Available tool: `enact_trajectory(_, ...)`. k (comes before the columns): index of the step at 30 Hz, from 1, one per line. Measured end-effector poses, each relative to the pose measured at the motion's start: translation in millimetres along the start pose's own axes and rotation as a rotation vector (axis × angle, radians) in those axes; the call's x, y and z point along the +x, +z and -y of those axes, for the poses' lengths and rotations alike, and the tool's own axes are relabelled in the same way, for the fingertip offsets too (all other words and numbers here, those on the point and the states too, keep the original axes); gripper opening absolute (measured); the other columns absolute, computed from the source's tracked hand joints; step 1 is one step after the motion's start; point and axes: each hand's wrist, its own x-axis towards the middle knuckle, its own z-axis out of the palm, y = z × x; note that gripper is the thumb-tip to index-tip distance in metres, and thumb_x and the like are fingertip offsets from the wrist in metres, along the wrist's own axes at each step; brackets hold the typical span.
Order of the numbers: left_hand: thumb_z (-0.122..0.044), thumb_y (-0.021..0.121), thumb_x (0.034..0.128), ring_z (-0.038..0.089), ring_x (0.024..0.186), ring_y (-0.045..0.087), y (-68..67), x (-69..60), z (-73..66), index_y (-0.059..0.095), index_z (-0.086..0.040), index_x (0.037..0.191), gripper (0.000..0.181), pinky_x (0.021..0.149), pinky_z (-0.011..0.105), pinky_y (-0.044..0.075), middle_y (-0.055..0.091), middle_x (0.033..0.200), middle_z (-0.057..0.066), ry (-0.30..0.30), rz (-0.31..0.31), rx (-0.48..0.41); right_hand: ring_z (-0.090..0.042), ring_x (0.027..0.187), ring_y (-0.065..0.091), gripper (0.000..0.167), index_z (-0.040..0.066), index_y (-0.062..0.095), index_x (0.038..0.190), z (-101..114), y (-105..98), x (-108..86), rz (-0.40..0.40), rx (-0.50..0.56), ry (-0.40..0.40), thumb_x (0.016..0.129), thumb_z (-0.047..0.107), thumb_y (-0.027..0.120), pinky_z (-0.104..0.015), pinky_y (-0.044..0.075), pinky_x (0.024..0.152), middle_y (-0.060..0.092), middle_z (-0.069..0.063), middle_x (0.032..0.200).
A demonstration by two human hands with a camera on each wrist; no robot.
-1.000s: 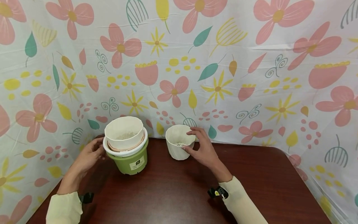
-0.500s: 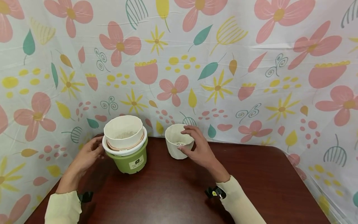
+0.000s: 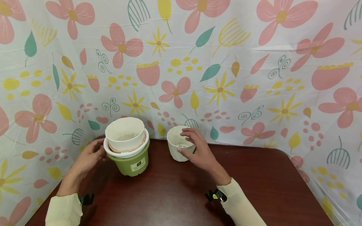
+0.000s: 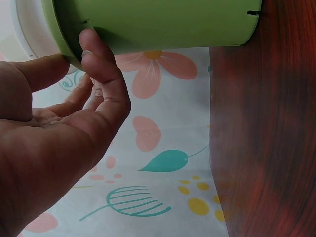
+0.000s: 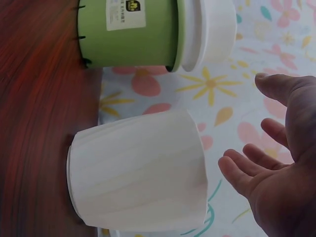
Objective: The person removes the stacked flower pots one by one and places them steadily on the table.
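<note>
On the left of the table stands a green flower pot with a label, seen from the side in both wrist views. Nested in it are a white pot, a thin peach-coloured rim and, on top, a white faceted pot. My left hand holds the green pot's rim at its left, thumb and curled fingers on either side in the left wrist view. A separate white ribbed pot with a perforated bottom stands to the right. Beside and above its rim hovers my right hand, fingers spread, apart from it in the right wrist view.
A dark reddish-brown table lies beneath the pots. Flower-patterned cloth hangs right behind the pots and along the left side. Each wrist wears a black strap with a small camera.
My right hand shifts slightly left over the single white pot. The left hand and the stacked pots stay where they were.
</note>
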Motion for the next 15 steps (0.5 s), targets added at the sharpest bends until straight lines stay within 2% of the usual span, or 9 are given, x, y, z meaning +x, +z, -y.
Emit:
enact_trajectory(7,-0.027,0.044,0.1163,0.025,0.095,0.062,-0.3,0.0,0.8,0.032,0.004,0.16,0.055,0.076,0.033,0.058,0.052,0.131,0.022,0.0,-0.001,-0.008,-0.027,0.138,0.051,0.053,0.009,0.061,0.138,4.7,5.4,3.0,0.004,0.079,-0.019,0.091,0.009,0.086,-0.049,0.049,0.111,0.053,-0.007,0.147)
enact_trajectory(15,-0.027,0.044,0.1162,0.022,0.098,0.063,-0.3,0.7,0.0,0.032,0.003,0.161,0.055,0.078,0.033,0.059,0.052,0.134,0.023,-0.005,0.003,-0.004,-0.024,0.138,0.05,0.052,0.012,0.061,0.138,11.6,9.0,6.1,0.013,0.078,-0.025,0.092,0.01,0.085,-0.048,0.049,0.111,0.054,-0.004,0.147)
